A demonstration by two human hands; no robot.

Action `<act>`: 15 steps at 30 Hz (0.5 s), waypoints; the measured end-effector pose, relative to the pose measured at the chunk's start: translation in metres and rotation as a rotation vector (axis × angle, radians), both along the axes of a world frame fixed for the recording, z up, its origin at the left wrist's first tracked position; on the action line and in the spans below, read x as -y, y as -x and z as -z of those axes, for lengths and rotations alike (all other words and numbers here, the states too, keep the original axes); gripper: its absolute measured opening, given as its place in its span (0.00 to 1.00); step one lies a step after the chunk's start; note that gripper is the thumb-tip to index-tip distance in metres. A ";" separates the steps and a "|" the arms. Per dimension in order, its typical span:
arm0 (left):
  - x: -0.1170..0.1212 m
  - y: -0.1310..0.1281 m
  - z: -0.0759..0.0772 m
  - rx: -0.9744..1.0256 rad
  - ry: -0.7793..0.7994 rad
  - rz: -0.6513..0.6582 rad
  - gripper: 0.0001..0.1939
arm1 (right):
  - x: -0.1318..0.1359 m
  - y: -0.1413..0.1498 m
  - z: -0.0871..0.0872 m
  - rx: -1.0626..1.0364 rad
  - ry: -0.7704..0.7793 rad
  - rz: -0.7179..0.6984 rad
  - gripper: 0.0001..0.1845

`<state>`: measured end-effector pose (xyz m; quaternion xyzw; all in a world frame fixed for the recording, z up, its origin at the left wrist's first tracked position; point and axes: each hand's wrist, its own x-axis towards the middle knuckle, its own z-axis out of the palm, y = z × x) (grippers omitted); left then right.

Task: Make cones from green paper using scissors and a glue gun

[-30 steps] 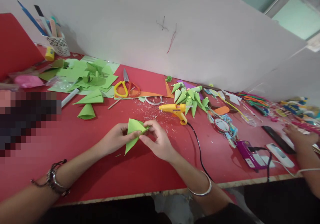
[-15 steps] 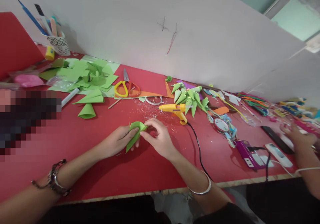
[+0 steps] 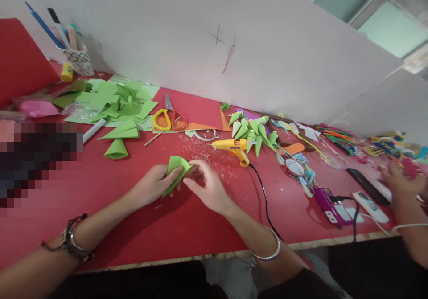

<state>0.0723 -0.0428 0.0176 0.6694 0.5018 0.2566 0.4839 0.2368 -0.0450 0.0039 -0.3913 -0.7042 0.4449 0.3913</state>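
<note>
A bent piece of green paper (image 3: 176,165) is held above the red table. My left hand (image 3: 155,184) grips it, thumb across the front and fingers behind. At its right edge, the fingertips of my right hand (image 3: 209,187) touch the paper, while the thumb stands apart from them. Two rolled green paper cones (image 3: 116,149) (image 3: 123,129) lie to the left, beyond my left hand. Beyond my right hand rests a yellow hot glue gun (image 3: 234,146), its nozzle pointing left. Behind it sits a cluster of small green cones (image 3: 252,129).
Scissors (image 3: 171,114) lie on paper sheets near the wall, right of a green paper pile (image 3: 107,96). The glue gun's black cord (image 3: 265,196) runs to the front edge. At right are a purple power adapter (image 3: 331,207) and another person's hand (image 3: 401,178).
The green paper has shifted slightly left and spread wider in my left hand. My right thumb has moved off the paper, away from its fingers. The other person's hand moved a little.
</note>
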 end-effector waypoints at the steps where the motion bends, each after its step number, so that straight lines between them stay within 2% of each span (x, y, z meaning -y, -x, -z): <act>1: -0.001 0.000 0.001 0.021 -0.046 0.014 0.18 | 0.000 0.000 0.000 0.003 0.002 0.016 0.15; 5: -0.002 0.000 0.004 0.035 -0.181 0.045 0.14 | -0.003 -0.002 -0.003 0.058 -0.057 0.033 0.12; 9: 0.000 0.000 0.004 -0.007 -0.131 0.071 0.18 | -0.002 -0.002 -0.008 0.106 -0.125 0.029 0.08; 15: 0.005 0.000 0.001 -0.003 -0.142 0.087 0.19 | -0.002 -0.002 -0.008 0.121 -0.162 0.067 0.07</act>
